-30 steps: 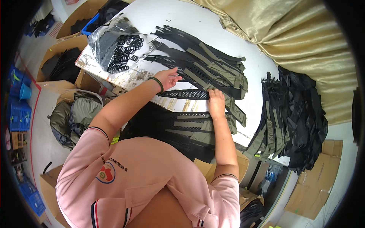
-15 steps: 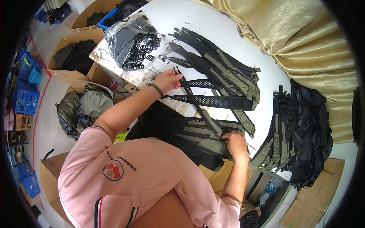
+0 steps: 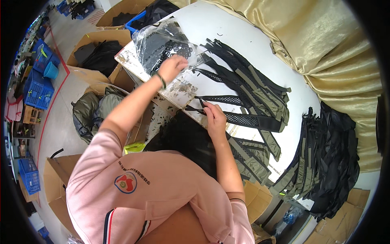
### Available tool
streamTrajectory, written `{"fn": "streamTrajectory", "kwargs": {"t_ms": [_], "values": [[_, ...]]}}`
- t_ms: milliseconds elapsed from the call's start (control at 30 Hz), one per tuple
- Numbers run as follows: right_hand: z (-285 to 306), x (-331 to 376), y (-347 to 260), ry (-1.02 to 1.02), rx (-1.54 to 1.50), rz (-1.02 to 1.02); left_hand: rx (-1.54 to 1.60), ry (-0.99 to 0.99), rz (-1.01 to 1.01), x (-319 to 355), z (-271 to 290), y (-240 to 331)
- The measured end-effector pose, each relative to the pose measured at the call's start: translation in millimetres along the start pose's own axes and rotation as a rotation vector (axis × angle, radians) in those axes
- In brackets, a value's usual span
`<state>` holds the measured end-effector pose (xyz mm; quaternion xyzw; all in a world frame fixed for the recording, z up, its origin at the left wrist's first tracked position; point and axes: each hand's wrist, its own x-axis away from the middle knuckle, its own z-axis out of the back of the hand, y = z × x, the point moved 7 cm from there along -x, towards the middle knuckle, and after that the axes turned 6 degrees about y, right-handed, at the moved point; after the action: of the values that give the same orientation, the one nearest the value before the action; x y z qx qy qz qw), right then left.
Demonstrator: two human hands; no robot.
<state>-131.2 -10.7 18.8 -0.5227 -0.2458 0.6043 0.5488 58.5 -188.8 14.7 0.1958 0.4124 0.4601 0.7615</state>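
The left hand (image 3: pixel 174 67) has left the straps and now reaches up into the clear bag of black buckles (image 3: pixel 164 44), fingers curled into it. The right hand (image 3: pixel 214 118) has come back up, pinching the end of the black mesh strap (image 3: pixel 243 118) near the white table (image 3: pixel 248 40) edge, beside the olive straps (image 3: pixel 260 87).

The left hand (image 3: pixel 174 67) is reaching into a clear plastic bag of buckles (image 3: pixel 162 44) lying at the far left corner of the table (image 3: pixel 239 36). To its right, the right hand (image 3: pixel 214 118) is resting on a mesh strap (image 3: pixel 243 119) lying at the near table edge. Behind that strap a row of padded straps (image 3: pixel 256 81) is lying fanned out. Farther right a heap of finished straps (image 3: pixel 329 150) is sitting, with draped cloth (image 3: pixel 325 44) lying behind it. Cardboard boxes (image 3: pixel 101 53) are standing on the floor left of the table.
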Motion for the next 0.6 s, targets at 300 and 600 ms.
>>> {"fn": "streamTrajectory", "kwargs": {"t_ms": [300,600], "values": [[-6.2,-14.8,-3.9,-0.049,0.098,0.012,-0.552,-0.44,-0.216,-19.6,-33.4,-46.4],[10.4,-16.4,-2.4,-0.107,-0.064,-0.173,0.714,-0.519,0.416,40.2,-23.6,42.9]]}}
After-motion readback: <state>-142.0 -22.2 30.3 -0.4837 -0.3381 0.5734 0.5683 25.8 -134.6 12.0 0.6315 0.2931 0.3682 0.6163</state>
